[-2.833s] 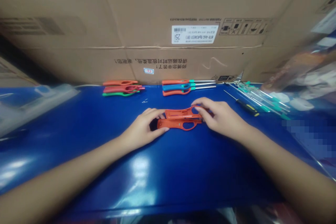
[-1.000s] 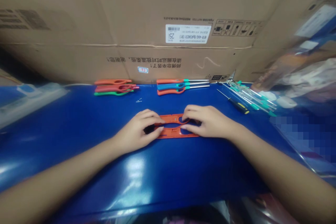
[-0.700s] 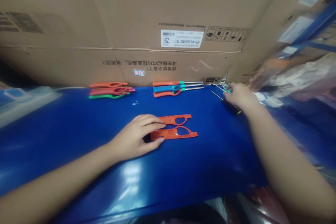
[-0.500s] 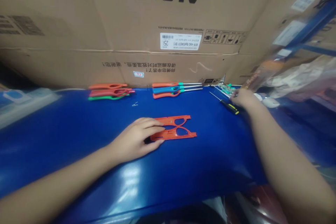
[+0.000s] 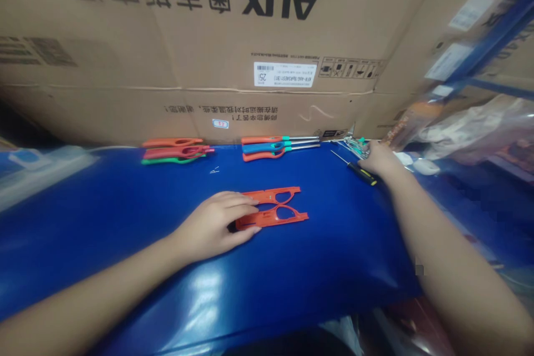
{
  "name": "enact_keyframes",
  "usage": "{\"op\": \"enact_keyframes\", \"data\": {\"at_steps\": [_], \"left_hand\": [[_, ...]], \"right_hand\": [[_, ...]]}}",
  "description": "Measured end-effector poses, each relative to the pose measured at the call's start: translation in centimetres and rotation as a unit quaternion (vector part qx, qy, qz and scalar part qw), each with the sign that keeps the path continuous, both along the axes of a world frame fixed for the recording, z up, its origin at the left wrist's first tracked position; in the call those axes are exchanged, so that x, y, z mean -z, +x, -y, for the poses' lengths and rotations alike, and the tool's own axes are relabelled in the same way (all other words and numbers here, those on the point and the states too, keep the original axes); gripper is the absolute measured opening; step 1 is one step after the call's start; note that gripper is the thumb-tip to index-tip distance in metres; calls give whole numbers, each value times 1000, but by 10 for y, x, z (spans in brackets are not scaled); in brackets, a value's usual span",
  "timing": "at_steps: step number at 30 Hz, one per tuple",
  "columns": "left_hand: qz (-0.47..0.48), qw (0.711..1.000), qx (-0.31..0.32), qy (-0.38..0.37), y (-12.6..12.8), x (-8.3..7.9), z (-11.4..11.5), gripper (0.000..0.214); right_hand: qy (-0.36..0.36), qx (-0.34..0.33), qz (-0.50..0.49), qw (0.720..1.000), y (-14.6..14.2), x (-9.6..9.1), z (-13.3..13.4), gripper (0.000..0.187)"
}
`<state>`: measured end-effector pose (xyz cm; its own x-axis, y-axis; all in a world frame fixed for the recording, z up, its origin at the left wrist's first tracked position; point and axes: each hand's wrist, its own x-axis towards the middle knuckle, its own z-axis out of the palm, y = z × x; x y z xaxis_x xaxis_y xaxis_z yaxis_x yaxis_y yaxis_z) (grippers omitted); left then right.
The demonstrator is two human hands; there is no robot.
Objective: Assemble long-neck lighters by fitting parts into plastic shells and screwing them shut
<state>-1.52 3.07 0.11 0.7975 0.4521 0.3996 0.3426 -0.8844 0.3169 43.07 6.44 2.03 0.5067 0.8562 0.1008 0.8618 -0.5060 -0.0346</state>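
Two orange plastic shell halves (image 5: pixel 277 207) lie side by side, opened flat, on the blue table (image 5: pixel 125 217). My left hand (image 5: pixel 212 225) rests on their left ends, its fingers curled over them and pressing them down. My right hand (image 5: pixel 377 158) is stretched to the far right, with its fingers on a bundle of metal rods with green tips (image 5: pixel 356 146). Whether it grips one is hidden. A screwdriver with a black and yellow handle (image 5: pixel 359 169) lies just beside that hand.
A big cardboard box (image 5: pixel 250 39) walls off the back of the table. In front of it lie a stack of orange, red and green shells (image 5: pixel 173 150) and assembled lighters with metal tubes (image 5: pixel 275 146). Plastic bags (image 5: pixel 471 122) are heaped at the right.
The two hands spread the orange shell halves apart and laid them flat. Then my right hand left them and reached to the rod bundle at the far right; my left hand stayed put.
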Motion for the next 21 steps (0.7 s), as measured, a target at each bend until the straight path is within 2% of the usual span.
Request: {"op": "enact_keyframes", "data": {"at_steps": [2,7,13,18,21], "left_hand": [[-2,1000,0,0,-1,-1,0,22],[-31,999,-1,-8,-4,-6,-1,22],[-67,997,14,-23,-11,-24,-2,18],[-110,993,8,-43,-18,-43,0,11],[-114,993,-10,-35,-21,-48,5,12]], "right_hand": [[10,-2,-1,1000,0,2,1,51],[26,-8,-27,999,-1,3,1,47],[100,-36,-78,991,-17,-18,8,32],[160,-126,-146,968,-52,-42,21,14],[168,-221,-201,939,-84,-44,31,17]]}}
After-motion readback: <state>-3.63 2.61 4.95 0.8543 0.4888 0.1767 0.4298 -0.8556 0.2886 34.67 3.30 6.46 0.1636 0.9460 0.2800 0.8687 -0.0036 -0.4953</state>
